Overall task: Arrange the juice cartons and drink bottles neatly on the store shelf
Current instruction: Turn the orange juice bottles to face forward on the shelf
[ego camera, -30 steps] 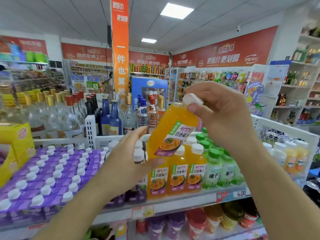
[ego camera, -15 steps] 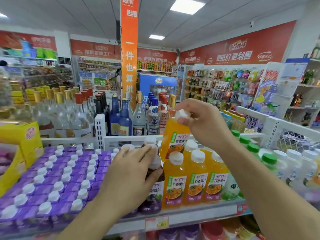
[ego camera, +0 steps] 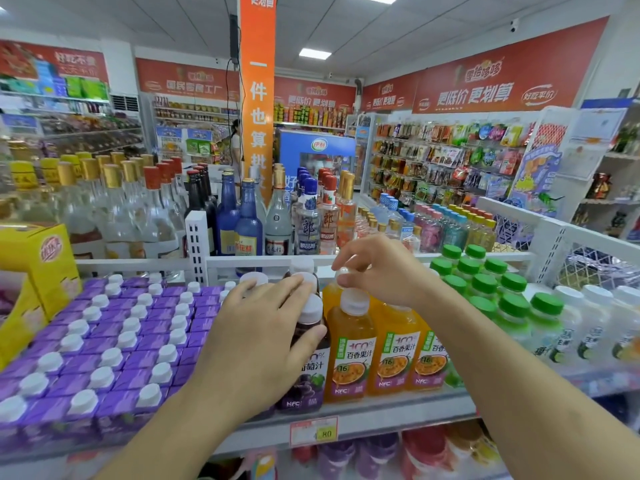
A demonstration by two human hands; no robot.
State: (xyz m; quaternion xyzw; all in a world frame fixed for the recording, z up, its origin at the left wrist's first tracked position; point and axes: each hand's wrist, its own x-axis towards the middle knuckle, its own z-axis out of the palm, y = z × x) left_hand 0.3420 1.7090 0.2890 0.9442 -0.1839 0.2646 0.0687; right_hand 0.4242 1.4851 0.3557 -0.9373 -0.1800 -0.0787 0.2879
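Right hand (ego camera: 381, 271) pinches the cap of the orange bottle (ego camera: 333, 292) going in behind the shelf's front edge row, left hand (ego camera: 263, 337) grips the grape bottle (ego camera: 308, 362) — a nudge could topple neighbours.

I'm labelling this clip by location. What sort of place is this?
Most likely a small grocery or convenience store: shelves of orange juice bottles and purple cartons in rows, a price tag on the shelf edge, and red promotional banners along the walls.
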